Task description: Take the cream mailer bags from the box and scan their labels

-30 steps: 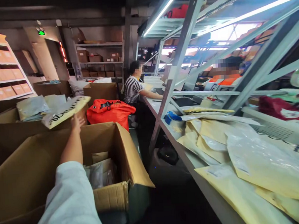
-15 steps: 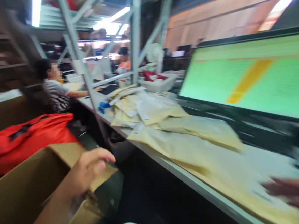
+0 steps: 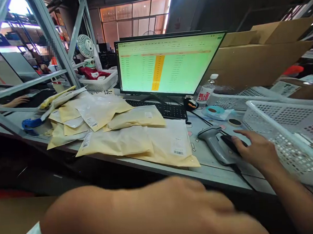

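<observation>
My right hand rests over a black computer mouse, its fingers curved along the far end. Just left of it on the table lies a grey barcode scanner with a black cable. Close to the camera, my left forearm crosses the bottom of the view, and my left hand is blurred with its fingers indistinct. Cream padded envelopes with barcode labels lie in an overlapping pile on the table's left part. Behind them stand a black keyboard and a monitor showing a green table with an orange column.
White plastic baskets stand at right, before a large cardboard box. A water bottle and blue tape roll sit near the monitor. Metal posts rise at left, with another person's hand beyond.
The view has swung right, bringing the scanner, mouse and baskets into sight. My right hand has come onto the mouse. My left hand has left the open carton's edge and moved across in front of me.
</observation>
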`<state>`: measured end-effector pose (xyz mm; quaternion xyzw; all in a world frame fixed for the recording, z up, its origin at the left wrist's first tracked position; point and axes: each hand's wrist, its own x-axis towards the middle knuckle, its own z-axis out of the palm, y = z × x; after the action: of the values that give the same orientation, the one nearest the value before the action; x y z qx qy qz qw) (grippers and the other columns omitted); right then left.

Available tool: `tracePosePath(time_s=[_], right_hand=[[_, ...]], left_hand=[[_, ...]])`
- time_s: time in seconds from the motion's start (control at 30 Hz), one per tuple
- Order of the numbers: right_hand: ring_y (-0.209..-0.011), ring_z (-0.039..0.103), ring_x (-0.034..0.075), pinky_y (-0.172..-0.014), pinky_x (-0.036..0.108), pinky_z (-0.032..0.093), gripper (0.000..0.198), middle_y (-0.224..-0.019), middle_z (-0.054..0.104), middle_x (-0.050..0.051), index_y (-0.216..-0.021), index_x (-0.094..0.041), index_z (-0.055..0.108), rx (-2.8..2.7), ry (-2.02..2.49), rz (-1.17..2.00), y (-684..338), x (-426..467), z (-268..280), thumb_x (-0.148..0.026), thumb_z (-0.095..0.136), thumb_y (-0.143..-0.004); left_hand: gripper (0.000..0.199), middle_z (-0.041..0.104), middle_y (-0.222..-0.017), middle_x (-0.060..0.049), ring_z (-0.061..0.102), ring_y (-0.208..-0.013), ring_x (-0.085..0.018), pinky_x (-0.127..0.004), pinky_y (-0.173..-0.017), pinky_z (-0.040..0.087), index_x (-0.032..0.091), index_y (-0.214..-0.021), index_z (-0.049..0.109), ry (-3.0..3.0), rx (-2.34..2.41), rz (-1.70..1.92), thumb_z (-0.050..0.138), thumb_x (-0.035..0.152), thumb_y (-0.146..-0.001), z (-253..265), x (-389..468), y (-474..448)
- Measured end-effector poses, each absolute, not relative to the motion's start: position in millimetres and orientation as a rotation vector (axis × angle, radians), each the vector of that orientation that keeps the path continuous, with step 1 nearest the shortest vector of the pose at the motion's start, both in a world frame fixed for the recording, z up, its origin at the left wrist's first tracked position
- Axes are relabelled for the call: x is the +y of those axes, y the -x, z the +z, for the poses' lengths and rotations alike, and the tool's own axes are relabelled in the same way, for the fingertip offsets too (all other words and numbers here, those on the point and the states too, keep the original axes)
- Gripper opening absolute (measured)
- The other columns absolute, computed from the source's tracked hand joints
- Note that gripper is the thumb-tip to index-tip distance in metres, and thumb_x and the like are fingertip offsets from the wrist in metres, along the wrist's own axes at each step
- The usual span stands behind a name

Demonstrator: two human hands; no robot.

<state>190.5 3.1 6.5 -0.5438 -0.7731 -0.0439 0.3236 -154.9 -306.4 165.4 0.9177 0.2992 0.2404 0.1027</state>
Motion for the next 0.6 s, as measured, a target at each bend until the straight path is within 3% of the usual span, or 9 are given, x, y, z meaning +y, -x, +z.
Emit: tracePosePath(time_s=[0.1, 0.17, 0.23, 0.4, 0.6], right_hand=[[-0.118, 0.067, 0.035, -0.108, 0.046, 0.049, 0.046, -0.12, 0.072, 0.024, -0.114, -0.017, 0.069, -2.068, 1.405, -0.092, -200, 11, -14, -0.049, 0.051, -0.086], [-0.122, 0.066, 0.034, -0.108, 0.046, 0.049, 0.049, -0.123, 0.071, 0.022, -0.119, -0.019, 0.067, -2.099, 1.379, -0.081, -202, 15, -25, -0.053, 0.051, -0.087], [-0.125, 0.064, 0.034, -0.109, 0.047, 0.049, 0.053, -0.127, 0.07, 0.022, -0.123, -0.02, 0.066, -2.114, 1.359, -0.085, -203, 20, -33, -0.056, 0.051, -0.088], [-0.128, 0.062, 0.036, -0.114, 0.05, 0.046, 0.061, -0.133, 0.066, 0.023, -0.128, -0.019, 0.066, -2.114, 1.364, -0.128, -218, 36, -42, -0.062, 0.047, -0.089], [-0.125, 0.063, 0.039, -0.111, 0.055, 0.047, 0.062, -0.131, 0.067, 0.022, -0.129, -0.023, 0.066, -2.108, 1.429, -0.143, -235, 46, -51, -0.064, 0.047, -0.087]], left_hand=[[0.033, 0.076, -0.125, -0.002, 0.074, -0.109, -0.021, -0.034, -0.099, 0.058, 0.028, -0.138, 0.065, -2.629, 1.423, 0.763, 0.054, 0.023, -0.107, 134, -233, 180], [0.04, 0.068, -0.143, -0.012, 0.065, -0.13, -0.029, -0.046, -0.115, 0.049, 0.019, -0.143, 0.062, -2.392, 1.972, 0.717, 0.061, 0.021, -0.104, 101, -186, 212], [0.044, 0.064, -0.147, -0.018, 0.06, -0.138, -0.035, -0.052, -0.118, 0.045, 0.012, -0.143, 0.064, -2.325, 2.082, 0.654, 0.066, 0.017, -0.1, 66, -152, 243], [0.032, 0.068, -0.145, -0.011, 0.059, -0.139, -0.029, -0.051, -0.119, 0.044, 0.02, -0.134, 0.073, -2.384, 2.047, 0.593, 0.055, 0.025, -0.108, 4, -143, 269], [0.027, 0.071, -0.141, -0.009, 0.058, -0.137, -0.03, -0.052, -0.12, 0.037, 0.02, -0.129, 0.074, -2.451, 2.04, 0.607, 0.06, 0.024, -0.106, -11, -156, 257]])
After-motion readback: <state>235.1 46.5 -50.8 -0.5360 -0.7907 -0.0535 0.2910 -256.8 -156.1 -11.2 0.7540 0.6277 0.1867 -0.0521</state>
